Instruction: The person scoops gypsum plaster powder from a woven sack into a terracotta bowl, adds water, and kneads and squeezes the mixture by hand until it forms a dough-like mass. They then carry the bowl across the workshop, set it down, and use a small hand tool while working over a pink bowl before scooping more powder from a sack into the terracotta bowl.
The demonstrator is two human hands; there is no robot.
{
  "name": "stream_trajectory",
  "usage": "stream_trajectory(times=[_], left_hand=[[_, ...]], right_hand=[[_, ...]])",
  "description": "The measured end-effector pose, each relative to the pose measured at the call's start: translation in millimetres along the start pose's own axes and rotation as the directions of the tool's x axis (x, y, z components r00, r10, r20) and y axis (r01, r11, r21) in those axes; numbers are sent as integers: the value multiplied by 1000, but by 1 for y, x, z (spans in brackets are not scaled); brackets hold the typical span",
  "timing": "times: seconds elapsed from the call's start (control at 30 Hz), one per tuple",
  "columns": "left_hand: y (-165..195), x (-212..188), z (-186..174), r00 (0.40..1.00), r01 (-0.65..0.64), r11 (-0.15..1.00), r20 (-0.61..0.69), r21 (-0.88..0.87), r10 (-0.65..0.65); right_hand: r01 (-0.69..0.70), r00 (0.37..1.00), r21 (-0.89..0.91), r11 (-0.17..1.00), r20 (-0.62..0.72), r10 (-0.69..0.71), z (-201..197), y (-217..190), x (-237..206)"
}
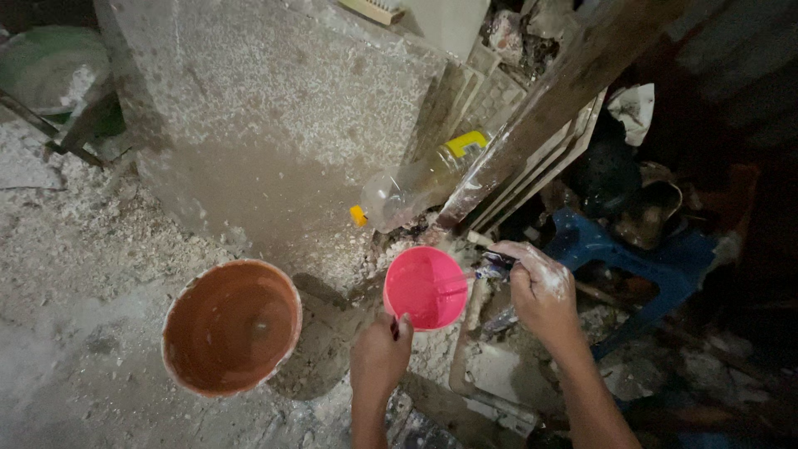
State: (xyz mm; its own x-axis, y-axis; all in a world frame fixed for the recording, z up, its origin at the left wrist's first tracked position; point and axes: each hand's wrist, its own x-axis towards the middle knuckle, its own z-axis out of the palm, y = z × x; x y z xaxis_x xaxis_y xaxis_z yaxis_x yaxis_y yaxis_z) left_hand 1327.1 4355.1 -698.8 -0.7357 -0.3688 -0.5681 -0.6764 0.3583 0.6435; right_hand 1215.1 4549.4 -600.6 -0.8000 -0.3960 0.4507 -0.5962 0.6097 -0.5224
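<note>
Rubble-strewn floor (75, 249) lies below; your left hand (380, 356) pinches the light, stiff pink cup's (424, 287) near rim, right hand (542, 291) clamped on a brush (490, 268).

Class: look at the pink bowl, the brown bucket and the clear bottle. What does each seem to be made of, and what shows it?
Pink bowl: likely plastic; smooth, thin, evenly bright. Brown bucket: probably plastic, though it could be clay; matte, with a pale crusted rim. Clear bottle: plastic; see-through body, yellow cap.
</note>
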Motion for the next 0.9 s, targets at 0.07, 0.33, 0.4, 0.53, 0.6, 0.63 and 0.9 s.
stream_trajectory(times=[0.07, 0.33, 0.4, 0.53, 0.6, 0.63, 0.9], left_hand=[[-1, -1, 0, 994, -73, 997, -79, -11, 72], [-10, 1, 4, 977, -151, 988, -159, -35, 144], [-10, 1, 5, 976, -162, 984, -160, -78, 148], [-10, 1, 6, 982, -128, 992, -138, -10, 125], [-11, 2, 7, 984, -127, 991, -134, -38, 121], [-11, 2, 7, 982, -132, 990, -139, -44, 124], [-10, 3, 9, 978, -154, 987, -150, -48, 145]], right_hand=[[-95, 995, -27, 995, 35, 96, 0, 0, 1], [-39, 999, -8, 999, 8, 39, 1, -2, 1], [-26, 1000, -1, 1000, 1, 26, 0, -4, 1], [-162, 984, 13, 987, 75, 160, -2, -6, 2], [-265, 958, 4, 964, 118, 263, -4, -6, 2], [-278, 953, 0, 961, 126, 276, -5, -6, 3], [-65, 995, 56, 996, 77, 60, -6, -3, 2]])
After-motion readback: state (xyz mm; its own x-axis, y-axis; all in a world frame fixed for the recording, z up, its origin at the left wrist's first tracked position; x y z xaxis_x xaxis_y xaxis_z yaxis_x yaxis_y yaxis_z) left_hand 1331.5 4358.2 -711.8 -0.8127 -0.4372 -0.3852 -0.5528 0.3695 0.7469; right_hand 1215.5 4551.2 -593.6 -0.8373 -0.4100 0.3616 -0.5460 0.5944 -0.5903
